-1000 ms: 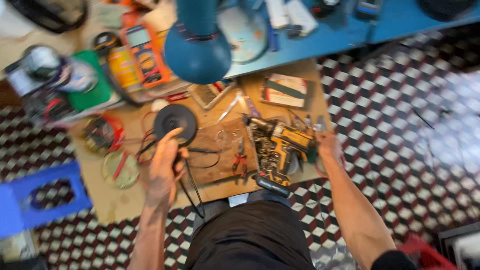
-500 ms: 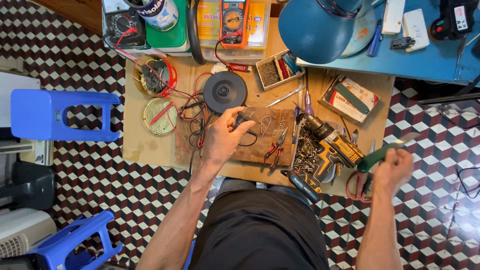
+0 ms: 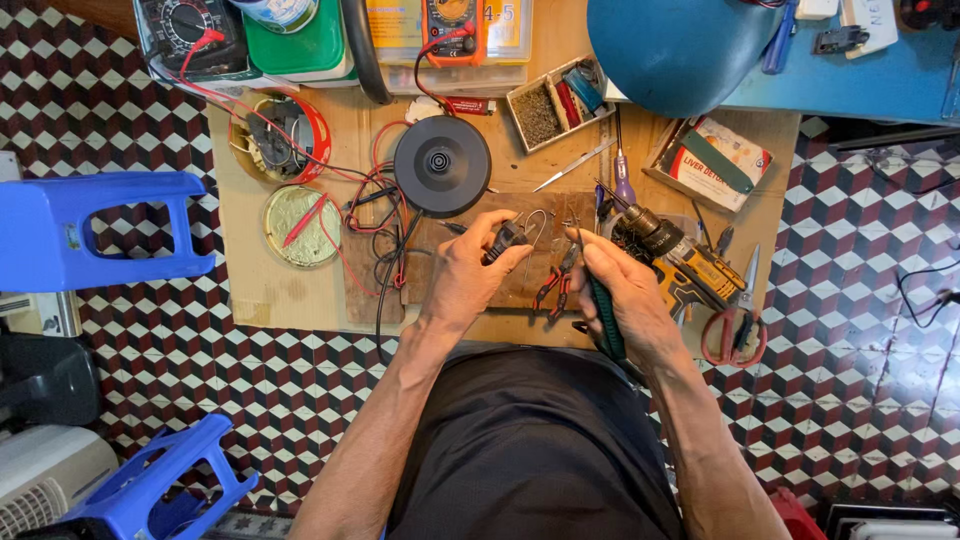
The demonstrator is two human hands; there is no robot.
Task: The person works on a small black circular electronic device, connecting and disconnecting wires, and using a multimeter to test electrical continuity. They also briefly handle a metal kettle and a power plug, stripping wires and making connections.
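My left hand [image 3: 468, 275] has its fingers clamped on a small black plug [image 3: 504, 241] over the wooden counter [image 3: 300, 290], while my right hand [image 3: 625, 300], just beside, grips a green-handled tool [image 3: 604, 320] lengthwise toward me.

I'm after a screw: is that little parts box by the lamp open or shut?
Open. The parts box shows no lid on top, and its compartments with small dark bits and coloured pieces lie bare to the head camera.

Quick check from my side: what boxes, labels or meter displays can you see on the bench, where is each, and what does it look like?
Cardboard box: right of bench, flat, white and red.
Orange multimeter: top centre, red lead plugged in.
Analogue meter: top left, black, round dial.
Yellow printed sheet: beside the orange meter.
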